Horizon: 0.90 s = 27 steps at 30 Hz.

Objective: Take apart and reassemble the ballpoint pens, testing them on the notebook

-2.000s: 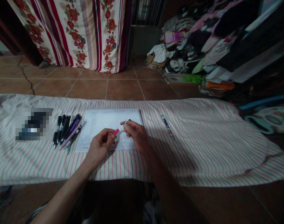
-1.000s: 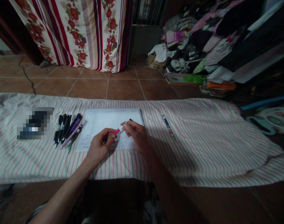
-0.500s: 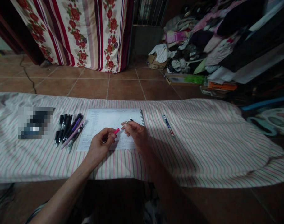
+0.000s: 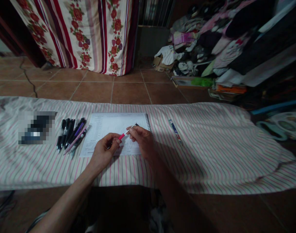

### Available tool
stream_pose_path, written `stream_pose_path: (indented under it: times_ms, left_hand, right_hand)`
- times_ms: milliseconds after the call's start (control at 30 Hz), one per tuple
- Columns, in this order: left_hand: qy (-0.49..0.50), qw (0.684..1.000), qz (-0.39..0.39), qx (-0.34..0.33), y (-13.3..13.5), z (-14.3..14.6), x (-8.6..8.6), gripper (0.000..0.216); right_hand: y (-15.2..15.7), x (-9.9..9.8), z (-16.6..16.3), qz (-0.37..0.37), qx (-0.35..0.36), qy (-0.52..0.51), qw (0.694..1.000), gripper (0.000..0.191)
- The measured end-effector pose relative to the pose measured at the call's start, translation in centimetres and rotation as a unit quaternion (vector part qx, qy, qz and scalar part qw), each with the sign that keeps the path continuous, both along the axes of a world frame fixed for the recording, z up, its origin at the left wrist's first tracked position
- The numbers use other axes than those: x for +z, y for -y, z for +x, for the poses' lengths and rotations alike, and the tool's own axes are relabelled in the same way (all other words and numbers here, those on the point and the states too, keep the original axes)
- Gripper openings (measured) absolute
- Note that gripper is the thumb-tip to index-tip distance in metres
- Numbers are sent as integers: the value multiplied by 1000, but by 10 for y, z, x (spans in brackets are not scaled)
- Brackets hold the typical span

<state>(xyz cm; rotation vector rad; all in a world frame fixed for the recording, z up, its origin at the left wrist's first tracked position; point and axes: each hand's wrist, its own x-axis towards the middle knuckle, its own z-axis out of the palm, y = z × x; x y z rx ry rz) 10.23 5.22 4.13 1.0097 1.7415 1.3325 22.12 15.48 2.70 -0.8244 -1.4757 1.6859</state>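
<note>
My left hand [image 4: 104, 147] pinches the bright pink end of a slim pink-and-white pen [image 4: 121, 136]. At the pen's white part, my right hand [image 4: 142, 138] grips with thumb and fingertips. A small dark piece shows just beyond the right fingers; I cannot tell whether it belongs to the pen. Both hands are above a spiral notebook [image 4: 114, 121] with printed or written pages, its coil along the right edge. Fingers and palms hide part of the page and of the pen.
Left of the notebook lies a bunch of several pens [image 4: 69, 132], mostly black, some purple. A blue-and-white pen [image 4: 175, 131] rests on the right. A blurred-out item [image 4: 37, 127] sits far left. Striped cloth [image 4: 223, 145] covers the low surface; clothes [image 4: 187, 38] are heaped behind.
</note>
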Motion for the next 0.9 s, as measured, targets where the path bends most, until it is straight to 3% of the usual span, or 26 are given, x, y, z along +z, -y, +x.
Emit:
stream_pose_path:
  times_ms: [267,467,700,900]
  left_hand:
    - [7,1000,-2,-1,-1,0,0,21]
    - [6,1000,-11,4,-1,0,-1,21]
    - [-17,1000,-13,4,0,-4,-4,20]
    - [-18,1000,-16,0,0,-1,-4,18]
  right_hand:
    - [0,-3,-1,-28,0,-20,999,22]
    - [4,-2,-3,9,8,14,1000,23]
    - [-3,5,3,87,-60,54,993,24]
    - [0,2,2,121,-11,89,989,23]
